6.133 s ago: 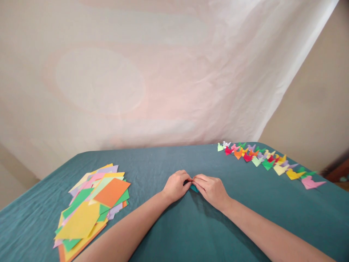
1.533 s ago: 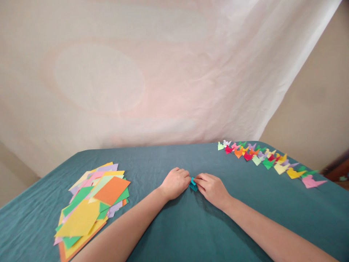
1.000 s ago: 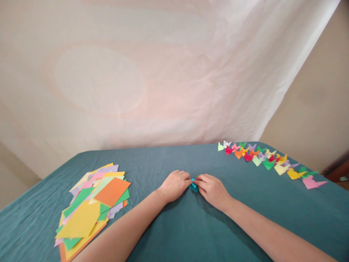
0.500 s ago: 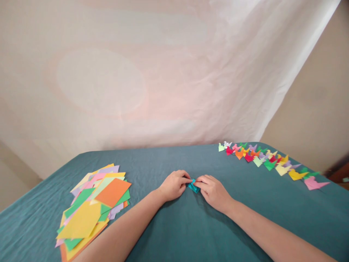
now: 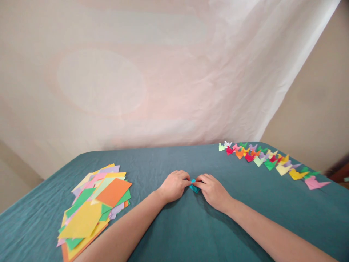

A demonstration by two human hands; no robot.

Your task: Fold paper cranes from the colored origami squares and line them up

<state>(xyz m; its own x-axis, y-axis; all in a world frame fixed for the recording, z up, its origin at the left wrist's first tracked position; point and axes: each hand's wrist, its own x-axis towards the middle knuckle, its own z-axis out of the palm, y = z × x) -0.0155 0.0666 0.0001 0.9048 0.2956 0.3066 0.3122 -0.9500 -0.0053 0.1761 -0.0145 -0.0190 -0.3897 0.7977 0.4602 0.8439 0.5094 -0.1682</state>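
A small teal folded paper piece (image 5: 194,186) lies on the teal tablecloth (image 5: 191,229) at the middle of the table. My left hand (image 5: 174,185) pinches its left side with curled fingers. My right hand (image 5: 214,191) pinches its right side, fingers closed over it. Most of the paper is hidden between my fingertips.
A loose pile of coloured paper squares (image 5: 94,203), orange and yellow on top, lies at the left. A row of several small folded paper cranes (image 5: 268,162) in mixed colours runs along the right far edge. A pale cloth backdrop (image 5: 136,72) hangs behind the table.
Both hands have stayed at the teal paper, with only small finger shifts; the paper now shows a little more between the fingertips than six seconds ago.
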